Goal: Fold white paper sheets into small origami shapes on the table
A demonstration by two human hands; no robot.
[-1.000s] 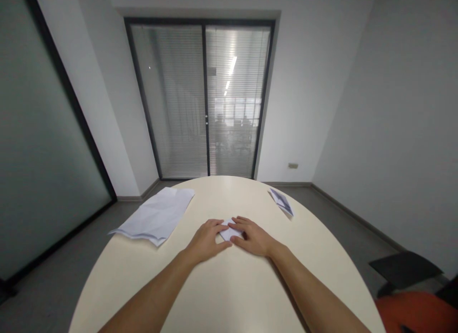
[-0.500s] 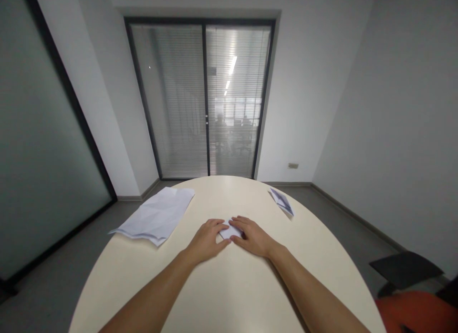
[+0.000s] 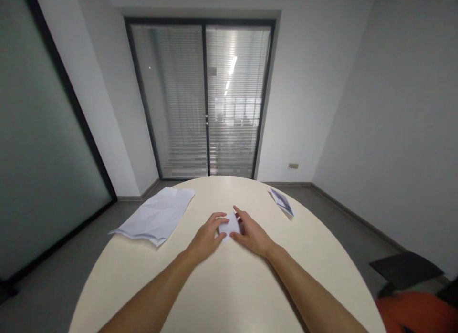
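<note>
A small folded piece of white paper [image 3: 230,226] lies between my hands at the middle of the table. My left hand [image 3: 209,234] grips its left side, with the thumb at the near edge and the fingers on the far part. On the right side, my right hand [image 3: 251,233] holds it with the thumb near the front corner. The right index finger points up and away from the paper, while the other fingers are bent behind its right edge, partly hidden.
A stack of creased white sheets [image 3: 157,216] lies on the left of the round cream table [image 3: 229,285]. Near the right rim is a folded paper piece [image 3: 282,202] with a dark patch. An orange and black chair [image 3: 415,309] stands at the lower right.
My fingers have spread from over the paper toward its sides, so more of it shows. The right index finger has lifted. The sheets and the other folded piece have stayed put.
</note>
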